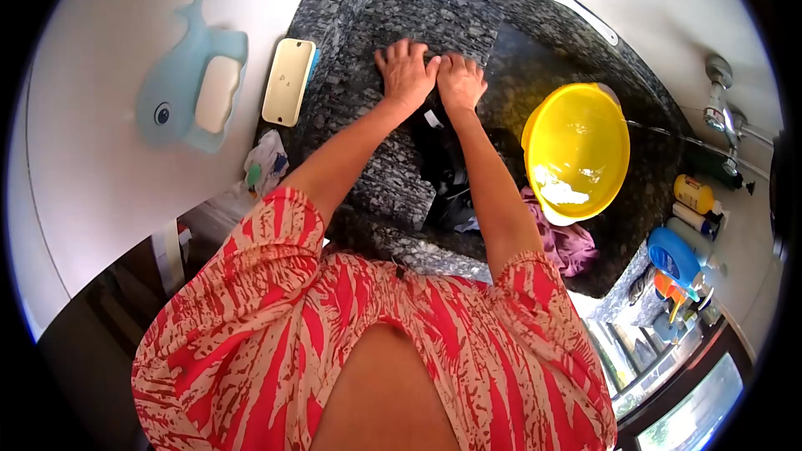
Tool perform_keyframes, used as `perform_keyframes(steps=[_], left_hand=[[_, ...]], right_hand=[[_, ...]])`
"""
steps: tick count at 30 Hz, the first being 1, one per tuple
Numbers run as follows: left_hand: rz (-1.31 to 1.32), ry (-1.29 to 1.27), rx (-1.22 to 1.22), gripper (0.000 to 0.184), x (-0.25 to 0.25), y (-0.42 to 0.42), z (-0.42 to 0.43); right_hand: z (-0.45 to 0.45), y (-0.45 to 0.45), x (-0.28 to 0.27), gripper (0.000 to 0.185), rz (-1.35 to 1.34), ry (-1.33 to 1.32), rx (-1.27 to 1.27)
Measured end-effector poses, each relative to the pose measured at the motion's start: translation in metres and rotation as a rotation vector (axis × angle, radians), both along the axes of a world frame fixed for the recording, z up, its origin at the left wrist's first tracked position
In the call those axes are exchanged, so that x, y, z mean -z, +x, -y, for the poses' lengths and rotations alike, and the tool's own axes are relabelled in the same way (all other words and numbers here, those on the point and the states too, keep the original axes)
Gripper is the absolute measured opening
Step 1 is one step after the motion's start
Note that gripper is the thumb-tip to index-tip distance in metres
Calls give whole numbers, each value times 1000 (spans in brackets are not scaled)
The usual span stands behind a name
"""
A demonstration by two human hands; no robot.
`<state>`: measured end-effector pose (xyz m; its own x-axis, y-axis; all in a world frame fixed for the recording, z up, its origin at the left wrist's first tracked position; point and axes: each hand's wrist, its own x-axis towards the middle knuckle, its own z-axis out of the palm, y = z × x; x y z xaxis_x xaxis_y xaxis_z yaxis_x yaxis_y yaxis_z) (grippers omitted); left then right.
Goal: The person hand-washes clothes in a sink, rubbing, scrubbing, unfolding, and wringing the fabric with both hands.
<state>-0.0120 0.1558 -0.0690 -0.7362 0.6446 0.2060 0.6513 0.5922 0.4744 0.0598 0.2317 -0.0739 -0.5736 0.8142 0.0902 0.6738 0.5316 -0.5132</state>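
Both my hands are side by side on the ridged dark stone washboard point(380, 167). My left hand point(408, 75) has its fingers bent downward, its thumb close to the other hand. Beside it, my right hand point(459, 82) is curled in the same way. Both press on a wet black cloth point(434, 150), which trails from between them toward the front edge and shows a small white label. The fingertips and the cloth beneath them are partly hidden. To the right is a yellow basin point(576, 150) with water in it. A mauve cloth point(570, 242) lies bunched against its near side.
From the tap point(717, 108) at right, a thin stream runs toward the basin. A white-handled brush point(568, 2) lies on the back ledge. A cream brush point(289, 83) and a whale-shaped soap holder point(188, 88) are at left. Several bottles point(673, 255) line the right.
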Motion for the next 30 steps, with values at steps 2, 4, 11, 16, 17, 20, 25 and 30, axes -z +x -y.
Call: perform_keyframes(steps=[2,4,11,16,17,20,25,30], left_hand=[[285,98,-141,40,-12,22,23],[35,244,31,30,-27,62,65],[-54,57,202,14,11,-2,-4],[43,100,28,19,-17,19,17],[2,147,90,20,-30,33,40],[103,41,283,18,-23,60,84],[101,-118,200,29,1,17,24],[405,-254,-29,32,16,1,15]], right_hand=[[20,25,-11,25,-76,-131,-49],[54,59,-36,12,-246,74,-206],[-9,5,21,32,69,1,-107],[14,27,-18,27,-61,-165,-62],[32,45,-32,25,-185,-64,-154],[58,77,-27,24,-108,-61,-350],[13,27,23,31,109,-132,-202],[-14,48,7,39,-416,-630,33]])
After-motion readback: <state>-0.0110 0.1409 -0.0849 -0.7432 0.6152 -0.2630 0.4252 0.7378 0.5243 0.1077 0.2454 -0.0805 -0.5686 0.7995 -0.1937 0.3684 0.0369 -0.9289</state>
